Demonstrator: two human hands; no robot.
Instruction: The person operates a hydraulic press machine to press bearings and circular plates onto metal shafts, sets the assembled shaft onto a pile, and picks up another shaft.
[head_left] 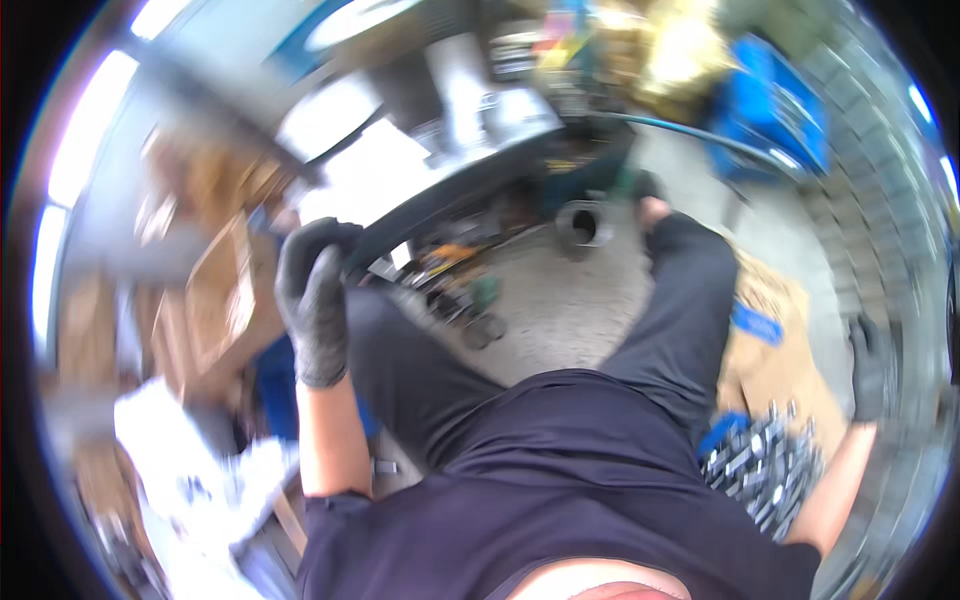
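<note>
My left hand (pixel 315 295), in a dark glove, is closed around the edge of a long dark curved part (pixel 440 200) that runs up and to the right. Out at the right edge, my right hand (pixel 866 365), also gloved, hangs with fingers loosely curled and nothing visibly in it. Below it sits a tray of metal sockets and tools (pixel 765 465). My dark trousers and dark shirt fill the lower middle. The picture is strongly motion-blurred.
Flattened cardboard (pixel 775 320) lies on the concrete floor at right. Small tools (pixel 470 290) are scattered on the floor ahead, near a round metal can (pixel 585 222). A blue hose (pixel 690 132) and blue equipment (pixel 770 110) stand far right; cardboard boxes (pixel 215 290) at left.
</note>
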